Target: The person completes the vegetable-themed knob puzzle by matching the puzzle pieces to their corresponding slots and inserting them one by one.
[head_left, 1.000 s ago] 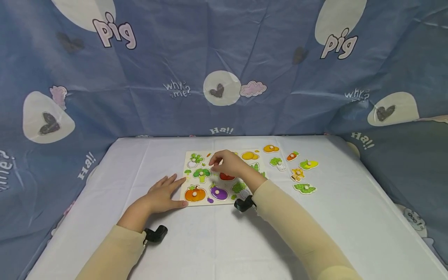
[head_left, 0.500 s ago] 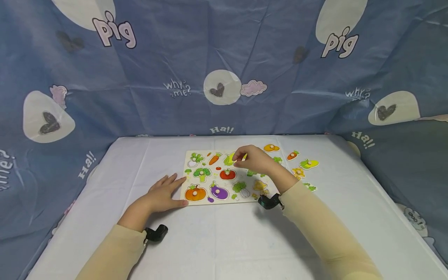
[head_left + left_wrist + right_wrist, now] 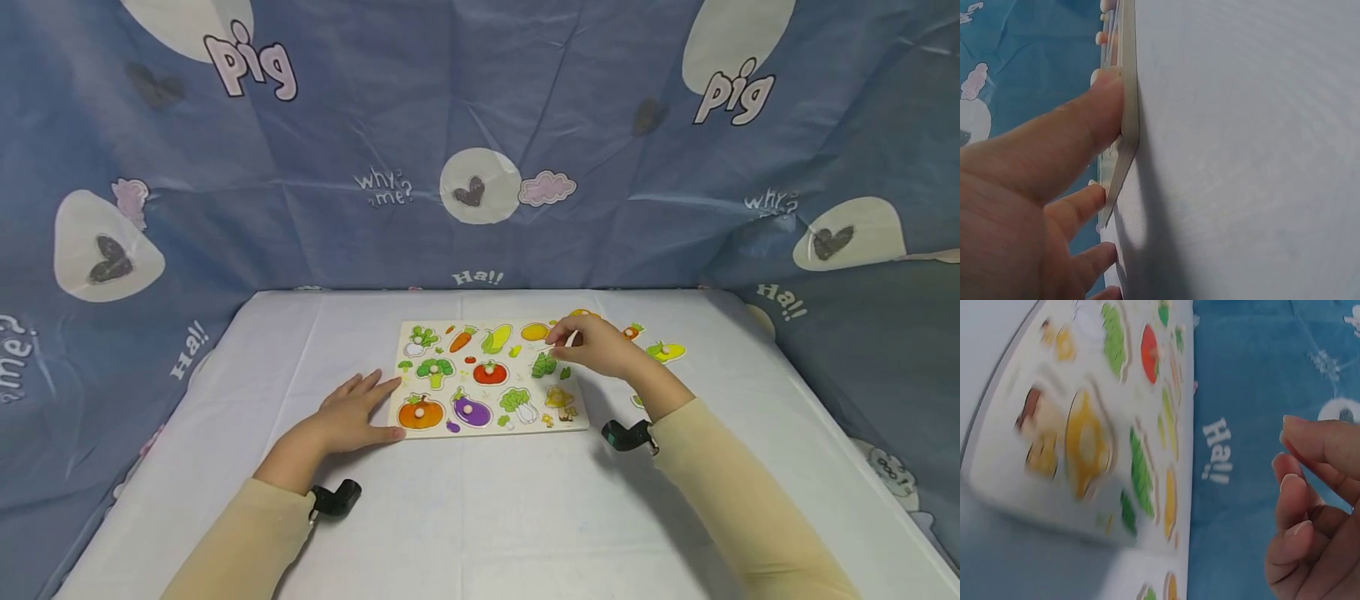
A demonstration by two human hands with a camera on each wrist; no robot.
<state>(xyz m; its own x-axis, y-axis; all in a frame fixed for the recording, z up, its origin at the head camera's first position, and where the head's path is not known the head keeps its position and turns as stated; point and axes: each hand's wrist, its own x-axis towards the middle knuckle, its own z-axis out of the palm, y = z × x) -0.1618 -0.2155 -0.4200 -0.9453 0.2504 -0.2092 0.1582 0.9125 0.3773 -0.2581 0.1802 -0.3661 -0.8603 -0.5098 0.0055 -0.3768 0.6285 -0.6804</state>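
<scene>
A white vegetable puzzle board (image 3: pixel 520 368) lies on the table. Its pumpkin (image 3: pixel 420 412), eggplant (image 3: pixel 471 410), broccoli (image 3: pixel 435 372) and tomato (image 3: pixel 490 373) carry small knobs. My left hand (image 3: pixel 345 423) is spread at the board's left side. In the left wrist view its thumb (image 3: pixel 1094 109) rests on the board's edge. My right hand (image 3: pixel 596 346) hovers over the board's right edge, with fingers loosely bent and nothing between them. The right wrist view shows its thumb and fingers (image 3: pixel 1292 494) apart from the board. It hides some loose pieces in the head view.
Loose knobbed pieces lie right of the board: a corn piece (image 3: pixel 666 352), a carrot piece (image 3: pixel 632 332) and a partly covered potato piece (image 3: pixel 583 313). A blue printed cloth (image 3: pixel 337 233) hangs behind the white-covered table (image 3: pixel 480 517).
My right hand has moved right, from above the broccoli and tomato across the board to its right edge, uncovering the corn and potato pictures. My left hand has stayed in place.
</scene>
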